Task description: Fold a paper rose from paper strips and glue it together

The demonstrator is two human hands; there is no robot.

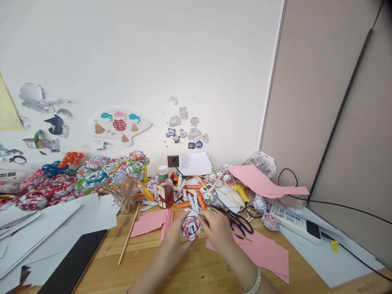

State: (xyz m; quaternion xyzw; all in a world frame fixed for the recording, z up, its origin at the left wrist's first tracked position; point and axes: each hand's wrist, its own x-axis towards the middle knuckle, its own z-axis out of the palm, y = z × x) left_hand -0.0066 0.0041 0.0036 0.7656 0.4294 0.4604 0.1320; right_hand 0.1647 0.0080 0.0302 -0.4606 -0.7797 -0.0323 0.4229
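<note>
A paper rose (191, 227) in white, pink and dark tones is held up over the wooden table. My left hand (176, 236) is closed around its left side, with the thumb and fingers curved about it. My right hand (217, 228) pinches at the flower's upper right edge, and its fingertips are partly hidden. Pink paper sheets (266, 255) lie under and right of my right hand, with black-handled scissors (235, 218) beyond it. Left of my left hand are smaller pink paper pieces (150, 223) and a wooden stick (128, 234).
A bunch of paper flowers on sticks (122, 179) stands at the back left. Beside it is a glue bottle (165, 190). Paper strips (191, 196) are heaped along the wall. A black tablet-like slab (75, 261), white sheets (88, 212) and a power strip (294, 224) flank the work area.
</note>
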